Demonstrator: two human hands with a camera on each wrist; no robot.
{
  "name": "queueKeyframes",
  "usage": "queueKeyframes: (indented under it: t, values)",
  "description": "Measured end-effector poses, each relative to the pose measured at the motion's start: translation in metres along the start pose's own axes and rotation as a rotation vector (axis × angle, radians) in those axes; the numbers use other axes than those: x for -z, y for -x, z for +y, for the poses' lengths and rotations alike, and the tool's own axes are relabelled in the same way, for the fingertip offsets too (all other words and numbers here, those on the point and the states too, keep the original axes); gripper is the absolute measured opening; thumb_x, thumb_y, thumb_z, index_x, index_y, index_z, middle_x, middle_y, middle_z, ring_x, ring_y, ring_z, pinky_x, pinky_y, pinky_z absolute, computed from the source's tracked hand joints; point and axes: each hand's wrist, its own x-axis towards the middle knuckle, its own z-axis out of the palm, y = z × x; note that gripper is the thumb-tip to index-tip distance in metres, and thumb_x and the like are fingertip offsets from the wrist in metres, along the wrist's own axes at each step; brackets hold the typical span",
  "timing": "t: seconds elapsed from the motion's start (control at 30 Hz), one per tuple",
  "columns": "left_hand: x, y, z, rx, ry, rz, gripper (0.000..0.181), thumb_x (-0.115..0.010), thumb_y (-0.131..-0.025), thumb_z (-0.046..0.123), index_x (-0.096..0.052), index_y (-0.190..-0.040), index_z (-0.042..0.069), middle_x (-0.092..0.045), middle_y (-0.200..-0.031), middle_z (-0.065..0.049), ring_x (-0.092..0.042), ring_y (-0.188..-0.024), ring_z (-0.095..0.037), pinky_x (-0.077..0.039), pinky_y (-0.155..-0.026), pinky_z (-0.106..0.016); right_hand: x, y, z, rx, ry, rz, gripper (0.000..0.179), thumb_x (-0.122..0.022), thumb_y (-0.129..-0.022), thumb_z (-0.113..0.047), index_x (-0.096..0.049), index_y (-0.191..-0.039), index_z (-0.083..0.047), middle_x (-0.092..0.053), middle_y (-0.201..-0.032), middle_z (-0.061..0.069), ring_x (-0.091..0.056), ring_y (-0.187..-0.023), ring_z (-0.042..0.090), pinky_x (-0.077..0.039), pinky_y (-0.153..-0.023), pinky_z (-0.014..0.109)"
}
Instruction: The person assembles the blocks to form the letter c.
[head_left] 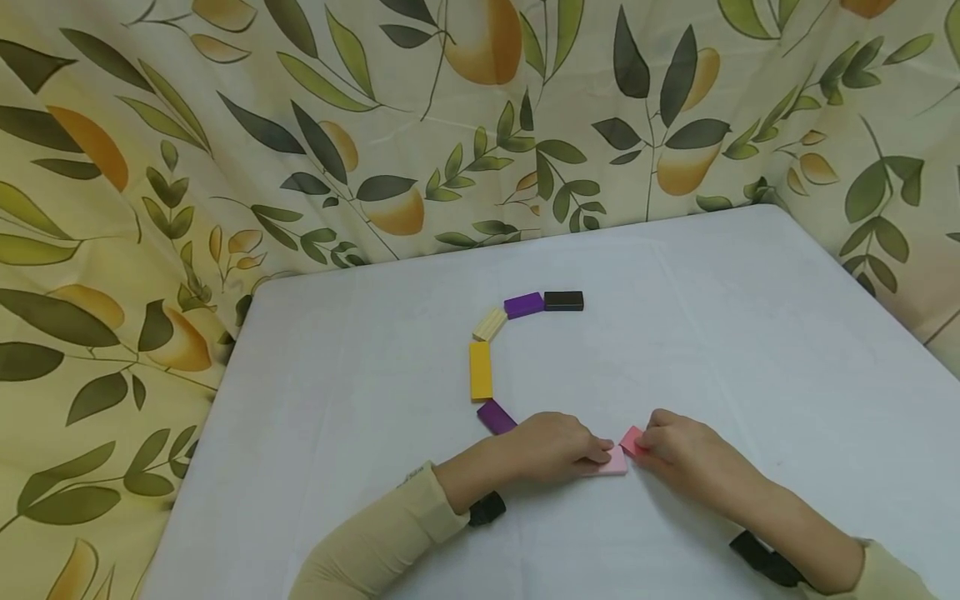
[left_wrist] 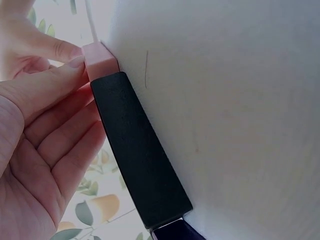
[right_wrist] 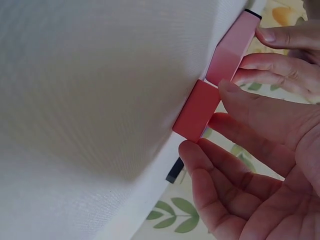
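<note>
My left hand (head_left: 551, 446) pinches a light pink block (head_left: 617, 462) that lies on the white cloth. With thumb and fingertips, my right hand (head_left: 686, 454) holds a coral-red block (right_wrist: 198, 111), set at an angle with one corner right at the pink block's end. In the left wrist view a black block (left_wrist: 140, 150) adjoins the pink one and leads to a dark purple block (head_left: 495, 417). From above, the left hand hides that black block.
A curved row of blocks runs on over the white-covered table (head_left: 360, 375): yellow (head_left: 481, 372), cream (head_left: 491, 324), purple (head_left: 524, 306), and black (head_left: 564, 302) at the far end. Behind hangs a leaf-and-fruit patterned curtain (head_left: 465, 142).
</note>
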Motion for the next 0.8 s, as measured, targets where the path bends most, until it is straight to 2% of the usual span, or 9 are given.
queueKeyframes:
  t: [0.13,0.57,0.8]
  values:
    - [-0.0001,0.0002,-0.0001,0.003,0.0,-0.005,0.027,-0.056,-0.093,0.026,-0.065,-0.118,0.022,-0.056,-0.122,0.014,-0.057,-0.096,-0.002,-0.039,-0.077,-0.009,-0.0001,-0.0008,-0.0011,0.01,0.004,0.016,0.024,-0.079,-0.067,-0.002,-0.062,-0.066,-0.019,-0.037,-0.069,-0.015,-0.036,-0.056,-0.001,-0.037,-0.048,0.017]
    - [-0.0025,-0.0006,-0.0027,0.0,0.008,0.008,0.027,-0.057,-0.092,0.025,-0.065,-0.118,0.021,-0.056,-0.122,0.014,-0.057,-0.098,-0.001,-0.04,-0.078,-0.009,0.0005,-0.0047,-0.003,-0.022,0.023,-0.058,0.022,-0.078,-0.07,-0.004,-0.062,-0.067,-0.019,-0.038,-0.068,-0.012,-0.037,-0.057,0.003,-0.037,-0.049,0.019]
    - [-0.0036,-0.0002,-0.0019,0.007,0.03,0.011,0.028,-0.056,-0.093,0.025,-0.064,-0.119,0.02,-0.056,-0.123,0.014,-0.053,-0.107,0.0,-0.038,-0.085,-0.01,0.0018,-0.004,-0.0019,-0.025,0.017,-0.056,0.016,-0.076,-0.071,-0.006,-0.065,-0.07,-0.017,-0.043,-0.07,-0.014,-0.041,-0.059,0.001,-0.041,-0.051,0.019]
